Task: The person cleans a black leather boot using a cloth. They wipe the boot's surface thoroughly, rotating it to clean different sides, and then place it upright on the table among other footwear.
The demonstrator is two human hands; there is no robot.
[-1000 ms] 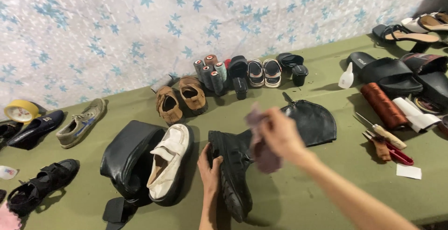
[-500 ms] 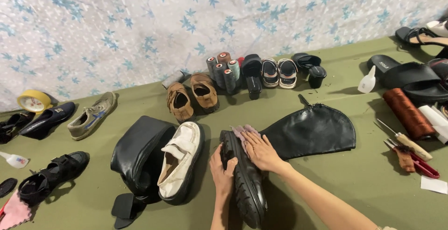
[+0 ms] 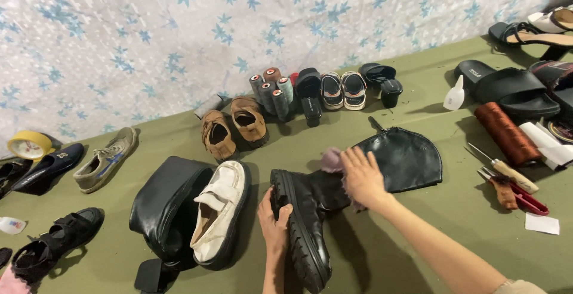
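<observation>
A tall black leather boot [image 3: 310,210] lies on its side on the green surface, its thick sole toward me and its shaft [image 3: 406,156] stretched to the right. My left hand [image 3: 273,217] grips the toe end of the sole. My right hand [image 3: 362,177] presses a small mauve cloth [image 3: 332,159] against the boot's ankle, where shaft meets foot. The cloth peeks out past my fingers.
A cream strap shoe [image 3: 218,210] lies against a second black boot [image 3: 167,201] to the left. Brown shoes [image 3: 233,128], thread spools [image 3: 271,91] and small sandals [image 3: 343,90] line the back wall. Brown thread roll [image 3: 504,133], awl [image 3: 498,168] and red tool [image 3: 519,194] sit at the right.
My right hand came down with the cloth onto the boot's foot, then slid right onto the ankle and shaft. My left hand stayed on the sole.
</observation>
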